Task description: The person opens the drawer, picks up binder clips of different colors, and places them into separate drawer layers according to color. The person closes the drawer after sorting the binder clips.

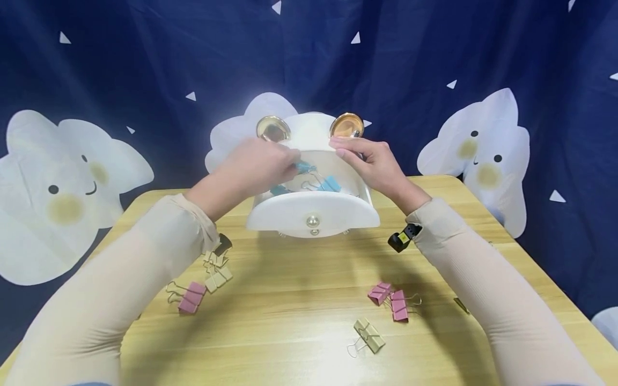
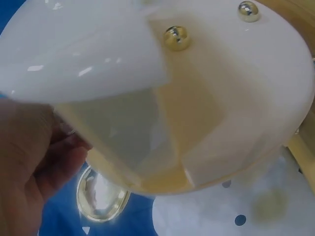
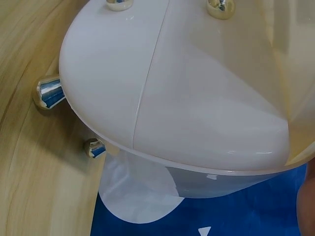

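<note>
A white alarm-clock-shaped drawer box (image 1: 311, 131) stands at the table's back with its upper drawer (image 1: 314, 209) pulled out. Several blue binder clips (image 1: 330, 184) lie inside. My left hand (image 1: 263, 163) is over the drawer's left side, fingers curled, and appears to pinch a blue binder clip (image 1: 305, 167); its fingertips are partly hidden. In the left wrist view, curled fingers (image 2: 64, 162) show beside the drawer. My right hand (image 1: 369, 161) rests its fairly straight fingers on the box's top front edge, below the right gold bell (image 1: 346, 126).
Pink binder clips (image 1: 192, 297) and cream ones (image 1: 219, 279) lie at the table's left. Nearer the right are two more pink clips (image 1: 398, 305) and a yellowish clip (image 1: 369, 335). A dark blue cloud-print curtain (image 1: 309, 53) hangs behind the wooden table (image 1: 270, 321).
</note>
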The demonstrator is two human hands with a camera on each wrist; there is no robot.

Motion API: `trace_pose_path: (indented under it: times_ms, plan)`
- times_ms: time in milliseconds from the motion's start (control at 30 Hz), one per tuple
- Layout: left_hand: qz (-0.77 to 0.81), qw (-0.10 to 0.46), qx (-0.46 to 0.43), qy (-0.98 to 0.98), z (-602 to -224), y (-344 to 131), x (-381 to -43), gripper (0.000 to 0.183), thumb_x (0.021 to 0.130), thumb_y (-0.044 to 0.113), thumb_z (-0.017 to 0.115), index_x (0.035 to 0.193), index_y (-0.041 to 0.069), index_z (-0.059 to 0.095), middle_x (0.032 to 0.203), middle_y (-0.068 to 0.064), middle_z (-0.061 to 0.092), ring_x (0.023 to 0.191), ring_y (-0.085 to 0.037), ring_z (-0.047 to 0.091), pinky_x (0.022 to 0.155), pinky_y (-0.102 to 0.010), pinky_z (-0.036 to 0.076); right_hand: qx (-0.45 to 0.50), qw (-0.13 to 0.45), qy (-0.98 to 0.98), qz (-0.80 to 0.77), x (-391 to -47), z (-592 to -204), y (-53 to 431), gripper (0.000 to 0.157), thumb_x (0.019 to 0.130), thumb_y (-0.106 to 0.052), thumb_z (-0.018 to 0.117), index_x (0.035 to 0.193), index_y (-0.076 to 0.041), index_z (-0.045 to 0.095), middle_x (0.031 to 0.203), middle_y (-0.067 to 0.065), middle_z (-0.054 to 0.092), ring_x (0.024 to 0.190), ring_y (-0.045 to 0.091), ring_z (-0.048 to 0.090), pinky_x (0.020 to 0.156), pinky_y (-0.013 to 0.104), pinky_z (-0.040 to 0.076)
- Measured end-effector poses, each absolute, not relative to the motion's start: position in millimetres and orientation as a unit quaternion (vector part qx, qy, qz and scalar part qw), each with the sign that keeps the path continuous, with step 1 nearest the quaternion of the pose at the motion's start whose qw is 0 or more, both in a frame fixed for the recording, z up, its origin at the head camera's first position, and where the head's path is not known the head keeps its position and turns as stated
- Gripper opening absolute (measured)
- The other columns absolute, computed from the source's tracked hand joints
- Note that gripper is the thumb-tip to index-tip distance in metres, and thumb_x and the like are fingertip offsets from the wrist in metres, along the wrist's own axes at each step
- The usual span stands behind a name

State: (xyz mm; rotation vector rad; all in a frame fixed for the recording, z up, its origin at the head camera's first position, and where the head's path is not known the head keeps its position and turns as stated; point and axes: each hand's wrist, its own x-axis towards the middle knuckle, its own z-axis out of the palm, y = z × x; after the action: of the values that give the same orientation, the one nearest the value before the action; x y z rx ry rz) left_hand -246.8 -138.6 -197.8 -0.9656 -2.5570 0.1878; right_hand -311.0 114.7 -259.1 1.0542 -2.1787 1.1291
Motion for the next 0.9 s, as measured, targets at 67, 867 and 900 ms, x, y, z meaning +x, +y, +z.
trace_pose_path:
  times_ms: [67,867,900]
  plan:
    - [0.065,0.172,-0.348,-0.919,-199,-137,-247,0.017,0.094,0.022,0.06,0.079,0.015,0.057,0.063,0.001,0.053,0.058,-0.022,0.052,0.052,-0.038,0.044,0.383,0.233,-0.793,0.412,-311,-260,115,0.028,0.097,-0.023,0.064,0.123,-0.017,0.07,0.123,-0.006,0.066,0.12,0.007,0.056,0.1,0.027,0.046]
    - [-0.117,0.16,-0.336,-0.921,-197,-216,-207,0.023,0.094,0.027,0.067,0.112,0.013,0.071,0.104,0.001,0.071,0.095,-0.019,0.066,0.083,-0.043,0.052,0.381,0.228,-0.795,0.413,-310,-258,113,0.028,0.097,-0.025,0.064,0.124,-0.017,0.07,0.124,-0.008,0.065,0.121,0.002,0.054,0.098,0.024,0.046]
    - [-0.119,0.159,-0.331,-0.922,-198,-220,-204,0.023,0.094,0.026,0.068,0.113,0.013,0.071,0.105,0.001,0.071,0.095,-0.02,0.066,0.082,-0.043,0.053,0.383,0.228,-0.794,0.413,-310,-258,113,0.028,0.097,-0.024,0.064,0.123,-0.017,0.07,0.124,-0.007,0.066,0.12,0.002,0.054,0.098,0.024,0.046]
